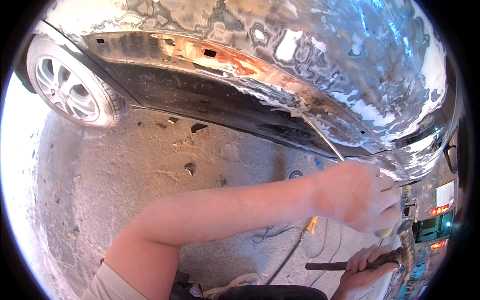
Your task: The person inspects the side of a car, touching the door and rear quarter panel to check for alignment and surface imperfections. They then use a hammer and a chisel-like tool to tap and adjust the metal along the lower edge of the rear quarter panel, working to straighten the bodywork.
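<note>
My left hand reaches across to the right and is closed round a long screwdriver-like tool. Its thin metal shaft slants up to the lower edge of the car's side panel, where the tip meets the metal. A pale, rounded handle end shows below my fist. Lower right, my right hand is wrapped round the dark handle of a hammer. The hammer's worn head is just beyond the handle end, a little apart from it. The panel has sanded patches, filler and rust-brown bare metal.
A dusty wheel stands at the far left. On the concrete floor lie dark broken pieces, a hose with an orange-yellow fitting and a small round object. Cluttered shelving is at the right.
</note>
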Motion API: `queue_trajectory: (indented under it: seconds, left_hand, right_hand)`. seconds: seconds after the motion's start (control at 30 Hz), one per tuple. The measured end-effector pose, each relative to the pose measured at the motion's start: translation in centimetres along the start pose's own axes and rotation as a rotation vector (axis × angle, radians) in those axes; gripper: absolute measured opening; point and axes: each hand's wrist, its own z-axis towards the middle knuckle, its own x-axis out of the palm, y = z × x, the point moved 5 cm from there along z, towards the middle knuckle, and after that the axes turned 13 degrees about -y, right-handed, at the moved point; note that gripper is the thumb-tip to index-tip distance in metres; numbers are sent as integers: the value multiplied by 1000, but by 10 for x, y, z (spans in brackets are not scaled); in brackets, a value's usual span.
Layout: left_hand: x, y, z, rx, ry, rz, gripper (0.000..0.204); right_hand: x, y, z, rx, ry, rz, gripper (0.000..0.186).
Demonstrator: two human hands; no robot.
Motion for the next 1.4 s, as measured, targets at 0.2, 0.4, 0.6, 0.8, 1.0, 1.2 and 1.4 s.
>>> queue_trajectory:
  seconds: [0.2, 0.4, 0.6, 0.8, 1.0, 1.2, 1.4]
  left_hand:
    - [1, 2, -5, 5, 62, 21, 18]
    - [-3, 10, -15, -43, 201, 37, 21]
    - [-1, 4, -12, 27, 152, 44, 23]
    - [-3, 8, -10, 33, 135, 23, 20]
    - [-2, 4, -36, 0, 322, 14, 19]
    - [11, -6, -61, -96, 489, -25, 21]
    - [16, -7, -77, -223, 599, -68, 27]
  right_hand:
    - [1, 10, -1, -96, -41, 60, 61]
    - [-15, -24, 6, 91, 188, -197, 63]
    - [-7, -5, 6, -4, 57, 64, 59]
    - [-20, -29, 10, 68, 245, -57, 58]
    - [-33, -35, 19, 153, 201, -1, 61]
    - [-18, -24, 12, 39, 240, -111, 62]
    - [-15, -23, 13, 66, 338, -144, 64]
